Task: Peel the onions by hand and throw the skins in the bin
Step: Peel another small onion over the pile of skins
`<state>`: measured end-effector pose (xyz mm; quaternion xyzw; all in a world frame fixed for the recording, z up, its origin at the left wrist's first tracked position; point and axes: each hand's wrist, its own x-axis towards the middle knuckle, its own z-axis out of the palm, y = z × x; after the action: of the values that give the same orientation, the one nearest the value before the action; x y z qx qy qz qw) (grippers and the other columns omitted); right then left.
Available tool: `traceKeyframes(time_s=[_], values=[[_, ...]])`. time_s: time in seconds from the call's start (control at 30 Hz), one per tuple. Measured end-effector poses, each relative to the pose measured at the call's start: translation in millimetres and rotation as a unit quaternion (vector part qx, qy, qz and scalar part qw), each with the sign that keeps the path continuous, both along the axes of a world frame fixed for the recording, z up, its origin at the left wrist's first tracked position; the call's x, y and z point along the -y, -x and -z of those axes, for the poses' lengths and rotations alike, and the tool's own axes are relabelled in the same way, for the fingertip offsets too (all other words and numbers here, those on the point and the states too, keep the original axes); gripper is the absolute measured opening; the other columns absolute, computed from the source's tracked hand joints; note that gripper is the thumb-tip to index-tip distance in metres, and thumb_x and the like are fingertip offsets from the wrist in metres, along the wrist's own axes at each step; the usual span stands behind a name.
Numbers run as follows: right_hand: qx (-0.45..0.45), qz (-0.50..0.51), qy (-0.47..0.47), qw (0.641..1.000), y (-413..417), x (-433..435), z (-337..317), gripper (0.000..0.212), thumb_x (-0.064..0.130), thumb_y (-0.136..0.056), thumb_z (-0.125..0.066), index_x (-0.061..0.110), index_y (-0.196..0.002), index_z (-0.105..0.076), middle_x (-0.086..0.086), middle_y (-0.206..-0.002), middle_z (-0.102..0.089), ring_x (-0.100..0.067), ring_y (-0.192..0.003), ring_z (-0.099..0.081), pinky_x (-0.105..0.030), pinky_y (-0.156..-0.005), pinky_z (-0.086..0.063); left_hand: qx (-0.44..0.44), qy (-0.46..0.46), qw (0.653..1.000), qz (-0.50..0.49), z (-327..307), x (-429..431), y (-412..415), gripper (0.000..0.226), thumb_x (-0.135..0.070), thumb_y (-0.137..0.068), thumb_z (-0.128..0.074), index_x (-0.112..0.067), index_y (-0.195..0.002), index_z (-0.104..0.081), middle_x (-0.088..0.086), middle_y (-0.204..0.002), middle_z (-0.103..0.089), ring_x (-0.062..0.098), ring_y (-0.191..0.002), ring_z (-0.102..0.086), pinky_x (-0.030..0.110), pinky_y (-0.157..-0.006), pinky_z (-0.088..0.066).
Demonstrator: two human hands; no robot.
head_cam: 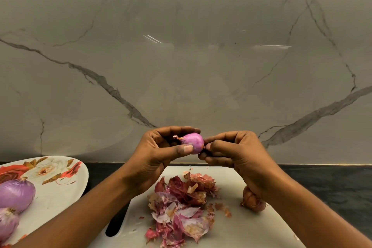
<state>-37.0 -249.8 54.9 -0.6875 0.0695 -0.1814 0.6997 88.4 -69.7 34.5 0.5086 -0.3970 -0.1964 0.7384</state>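
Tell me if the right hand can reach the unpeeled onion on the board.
Probably yes: the unpeeled onion lies just under the right hand with nothing between, though it must first let go of the held onion.

Both forearms reach forward, left hand (161,152) gripping an onion (193,142), right hand (234,151) pinching its end.

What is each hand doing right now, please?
Left hand: holds the small onion.
Right hand: pinches the end of the small onion.
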Motion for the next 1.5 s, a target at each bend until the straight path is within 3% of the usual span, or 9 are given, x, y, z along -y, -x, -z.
traceKeyframes(time_s=[0.2,0.43,0.67,0.9,1.1,1.33,1.5], values=[[0.008,-0.028,0.008,1.000,1.1,-1.7,-2.9,0.030,0.009,-0.076,-0.085,0.000,-0.104,-0.078,-0.022,-0.097,-0.080,-0.036,-0.093,-0.080,-0.035,-0.083,-0.066,-0.005,0.006,1.000,-0.017,-0.7,0.3,-0.6,0.047,0.002,-0.076,-0.076,-0.002,-0.123,-0.071,0.018,-0.126,-0.074,0.035,-0.121,-0.069,0.034,-0.099,-0.060],[0.038,-0.003,0.027,0.999,2.7,-3.4,-2.2,0.015,-0.006,-0.086,-0.076,-0.001,-0.099,-0.079,-0.021,-0.090,-0.080,-0.033,-0.085,-0.080,-0.028,-0.072,-0.066,-0.031,0.025,0.999,0.010,-1.9,-1.8,-3.1,0.044,0.001,-0.079,-0.077,-0.004,-0.123,-0.073,0.022,-0.130,-0.071,0.037,-0.124,-0.067,0.035,-0.099,-0.060],[0.035,-0.017,0.040,0.998,4.3,-4.7,-5.4,0.027,0.012,-0.075,-0.084,0.003,-0.100,-0.081,-0.020,-0.092,-0.080,-0.033,-0.087,-0.080,-0.030,-0.077,-0.066,-0.033,0.020,0.999,0.004,-1.7,-1.4,-1.6,0.048,0.000,-0.079,-0.075,-0.001,-0.127,-0.069,0.020,-0.130,-0.071,0.037,-0.124,-0.067,0.033,-0.096,-0.060],[0.049,0.008,0.054,0.997,2.8,-4.5,-1.7,0.012,-0.003,-0.086,-0.077,0.002,-0.096,-0.080,-0.019,-0.088,-0.080,-0.031,-0.082,-0.081,-0.027,-0.069,-0.065,-0.042,0.019,0.999,0.009,-1.8,-0.8,-0.9,0.046,0.001,-0.079,-0.075,-0.003,-0.124,-0.071,0.021,-0.130,-0.071,0.037,-0.124,-0.068,0.035,-0.098,-0.060],[0.039,-0.005,0.063,0.997,3.1,-5.0,-3.3,0.027,0.015,-0.075,-0.085,0.002,-0.098,-0.081,-0.019,-0.089,-0.080,-0.033,-0.085,-0.080,-0.030,-0.073,-0.066,-0.037,0.014,0.999,0.011,-1.6,-1.6,-0.6,0.050,-0.006,-0.073,-0.083,-0.004,-0.122,-0.073,0.021,-0.129,-0.071,0.037,-0.124,-0.067,0.035,-0.097,-0.060],[0.056,0.007,0.067,0.996,2.8,-4.6,-1.1,0.010,0.001,-0.086,-0.077,0.004,-0.095,-0.081,-0.017,-0.086,-0.080,-0.030,-0.080,-0.081,-0.026,-0.067,-0.064,-0.045,0.016,0.999,0.015,-1.0,-1.2,-1.1,0.040,0.000,-0.078,-0.077,-0.007,-0.118,-0.077,0.022,-0.129,-0.071,0.038,-0.124,-0.068,0.036,-0.098,-0.060],[0.064,0.008,0.068,0.996,2.2,-4.1,-0.5,0.010,-0.001,-0.089,-0.074,0.004,-0.095,-0.080,-0.016,-0.087,-0.081,-0.030,-0.081,-0.081,-0.026,-0.068,-0.064,-0.047,0.020,0.999,0.016,-2.2,-1.7,-1.3,0.040,0.001,-0.079,-0.075,-0.008,-0.118,-0.076,0.021,-0.129,-0.071,0.037,-0.123,-0.068,0.037,-0.098,-0.060]])
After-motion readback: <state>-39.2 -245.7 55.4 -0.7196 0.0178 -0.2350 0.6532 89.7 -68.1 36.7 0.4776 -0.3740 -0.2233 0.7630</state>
